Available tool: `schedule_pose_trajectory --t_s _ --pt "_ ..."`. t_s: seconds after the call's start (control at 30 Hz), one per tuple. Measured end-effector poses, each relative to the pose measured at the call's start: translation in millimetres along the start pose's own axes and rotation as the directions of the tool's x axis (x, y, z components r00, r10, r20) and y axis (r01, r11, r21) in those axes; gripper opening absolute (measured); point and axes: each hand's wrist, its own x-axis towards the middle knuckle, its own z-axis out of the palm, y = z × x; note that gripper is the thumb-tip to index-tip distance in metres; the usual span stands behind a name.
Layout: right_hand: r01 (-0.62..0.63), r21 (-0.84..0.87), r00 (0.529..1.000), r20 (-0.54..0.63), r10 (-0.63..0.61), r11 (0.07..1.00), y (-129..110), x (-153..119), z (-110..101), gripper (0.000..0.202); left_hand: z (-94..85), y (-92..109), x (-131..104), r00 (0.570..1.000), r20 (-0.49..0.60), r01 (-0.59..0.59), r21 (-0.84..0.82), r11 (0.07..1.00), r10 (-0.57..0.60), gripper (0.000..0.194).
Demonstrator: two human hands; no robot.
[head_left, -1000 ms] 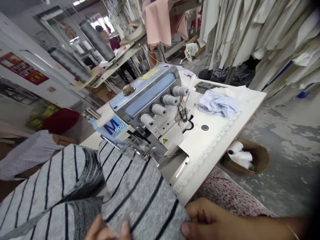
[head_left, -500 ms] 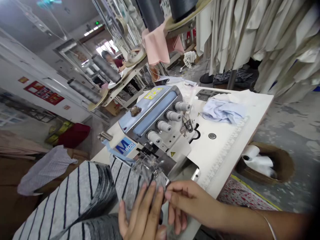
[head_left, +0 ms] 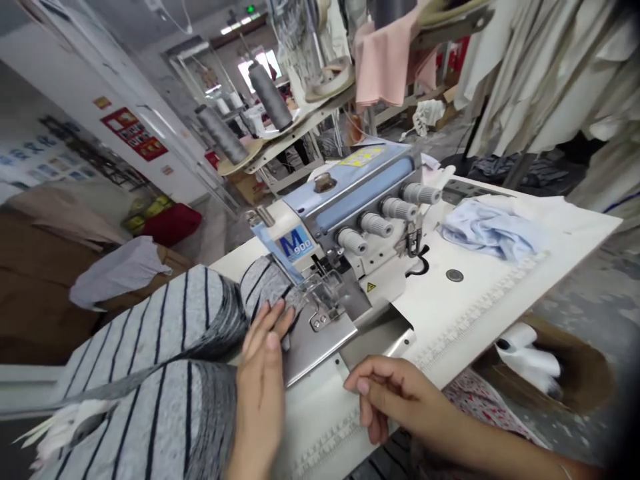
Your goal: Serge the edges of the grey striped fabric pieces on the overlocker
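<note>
A striped grey fabric piece (head_left: 267, 283) lies at the needle area of a blue-and-white overlock sewing machine (head_left: 350, 207). My left hand (head_left: 263, 373) rests its outstretched fingers on the near edge of that fabric, left of the clear guard (head_left: 323, 297) and beside the metal plate (head_left: 313, 350). My right hand (head_left: 393, 397) hovers over the front of the white table (head_left: 310, 420), fingers curled and thumb against the index finger, with nothing visible in them. Tall stacks of striped grey fabric (head_left: 150, 313) stand to the left of my left hand.
A crumpled light-blue cloth (head_left: 487, 227) lies on the table's right part. Below the right edge, a cardboard box (head_left: 585, 373) holds white thread cones (head_left: 530, 353). Grey thread cones (head_left: 270, 97) stand behind the machine. Pale fabric pieces (head_left: 520, 87) hang at the upper right.
The striped piece has shifted away from me and left, uncovering the metal plate. My right hand has come away from the fabric; the hands are farther apart. The view has turned left.
</note>
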Motion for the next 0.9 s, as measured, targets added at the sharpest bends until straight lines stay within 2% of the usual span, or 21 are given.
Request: schedule_pose_trajectory --t_s 0.13,0.2,0.27,0.37,0.43,0.5,0.53,0.57,0.63,0.7,0.77,0.83,0.9 --pt "0.013 -0.025 1.0 0.027 -0.012 1.0 0 0 -3 0.045 -2.6 10 -36 0.992 -0.007 -0.118 0.229 0.966 0.123 0.044" --pt "0.021 -0.041 0.999 0.048 -0.019 0.999 -5 -2 -2 0.044 3.8 21 -53 0.981 -0.026 -0.173 0.354 0.919 0.194 0.047" --pt "0.041 -0.036 0.997 0.071 -0.039 0.998 -15 -6 -1 0.04 21.5 39 -68 0.97 -0.085 -0.183 0.362 0.914 0.228 0.046" --pt "0.013 0.107 0.996 0.082 -0.022 0.994 -37 -9 -4 0.031 61.2 72 -85 0.975 -0.113 -0.163 0.217 0.963 0.19 0.041" --pt "0.033 0.224 0.999 -0.025 -0.028 0.974 -53 -5 -9 0.028 81.0 90 -88 0.962 -0.081 -0.243 0.18 0.953 0.261 0.044" --pt "0.114 0.268 0.98 -0.19 -0.063 0.957 -64 -1 -11 0.029 86.8 96 -84 0.94 -0.127 -0.296 0.162 0.941 0.317 0.05" --pt "0.145 0.253 0.969 -0.231 -0.085 0.957 -67 0 -10 0.03 85.0 94 -82 0.941 -0.172 -0.266 0.159 0.951 0.292 0.054" --pt "0.146 0.221 0.97 -0.221 -0.097 0.964 -69 -3 -7 0.03 81.5 89 -81 0.947 -0.206 -0.214 0.158 0.964 0.244 0.058" --pt "0.16 0.084 0.985 -0.084 -0.153 0.984 -69 -16 0 0.024 73.0 72 -90 0.967 -0.205 -0.121 0.157 0.98 0.152 0.054" --pt "0.254 -0.125 0.964 0.111 -0.241 0.959 -70 -37 7 0.013 65.5 53 -114 0.987 -0.098 -0.112 0.14 0.984 0.126 0.038" --pt "0.415 -0.295 0.896 0.297 -0.33 0.861 -75 -59 7 0.008 57.0 38 -152 0.996 -0.036 -0.081 0.147 0.986 0.088 0.03" --pt "0.516 -0.404 0.839 0.416 -0.351 0.755 -81 -75 -2 0.013 43.1 30 -196 0.999 -0.035 0.014 0.189 0.982 -0.008 0.027" --pt "0.517 -0.517 0.844 0.44 -0.306 0.683 -80 -87 -16 0.018 22.4 32 -238 0.994 -0.046 0.105 0.227 0.968 -0.097 0.023"
